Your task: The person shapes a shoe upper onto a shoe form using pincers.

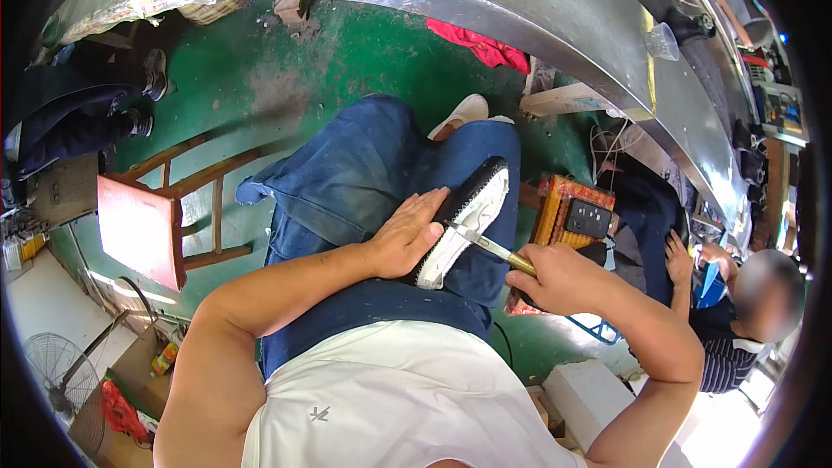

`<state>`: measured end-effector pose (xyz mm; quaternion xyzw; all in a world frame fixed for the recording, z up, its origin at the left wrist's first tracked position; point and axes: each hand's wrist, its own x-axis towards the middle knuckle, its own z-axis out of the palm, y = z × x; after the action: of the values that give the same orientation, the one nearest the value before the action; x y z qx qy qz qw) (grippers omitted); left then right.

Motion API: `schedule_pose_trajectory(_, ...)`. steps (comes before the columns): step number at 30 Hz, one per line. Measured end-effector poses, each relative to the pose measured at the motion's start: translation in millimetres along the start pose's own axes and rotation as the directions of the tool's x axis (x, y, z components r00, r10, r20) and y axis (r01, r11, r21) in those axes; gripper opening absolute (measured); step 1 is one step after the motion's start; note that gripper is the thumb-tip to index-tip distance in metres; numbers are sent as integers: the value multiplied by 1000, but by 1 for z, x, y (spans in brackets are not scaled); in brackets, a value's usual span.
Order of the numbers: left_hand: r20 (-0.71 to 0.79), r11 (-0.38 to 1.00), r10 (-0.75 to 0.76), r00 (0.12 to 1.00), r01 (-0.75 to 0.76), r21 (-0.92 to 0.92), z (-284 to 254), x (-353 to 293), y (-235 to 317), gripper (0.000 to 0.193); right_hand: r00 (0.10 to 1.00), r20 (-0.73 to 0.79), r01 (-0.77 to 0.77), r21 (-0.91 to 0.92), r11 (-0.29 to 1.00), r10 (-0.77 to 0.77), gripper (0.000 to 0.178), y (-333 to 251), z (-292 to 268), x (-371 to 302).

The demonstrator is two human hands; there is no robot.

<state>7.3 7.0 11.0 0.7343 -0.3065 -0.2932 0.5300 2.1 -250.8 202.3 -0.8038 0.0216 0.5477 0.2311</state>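
Observation:
A shoe (468,224) lies sole-side up across my right thigh, with a white underside and a black upper gathered in small pleats along the edge. My left hand (406,234) holds the shoe along its left side, fingers stretched over the black upper and thumb near the rim. In my right hand (559,277) is a long metal tool (485,244) with a slim silver shaft and a brass-coloured grip. Its far end rests at the shoe's left rim, close to my left thumb. I cannot make out the exact shape of that end.
A metal-edged workbench (485,22) curves across the far side. To my left stands a wooden stool (143,230), with a fan (65,373) behind it. At my right a black case (589,218) lies on a beaded seat (550,208); another person (737,329) sits beyond.

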Motion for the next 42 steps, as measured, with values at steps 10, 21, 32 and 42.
schedule_pose_trajectory(10,109,970,-4,994,30,-240,-29,16,-22,88,818,-565,366,361,858,-111,32,45,137,84)
schedule_pose_trajectory(21,83,976,-63,995,78,-203,-31,25,-9,100,839,-534,307,303,902,-106,35,54,117,74)
schedule_pose_trajectory(32,-50,989,-142,989,140,-54,-19,25,23,93,549,-796,225,-152,962,-254,52,43,85,48)
schedule_pose_trajectory(42,-204,976,73,976,-28,216,-7,25,34,72,866,-496,427,797,427,59,25,33,155,95)
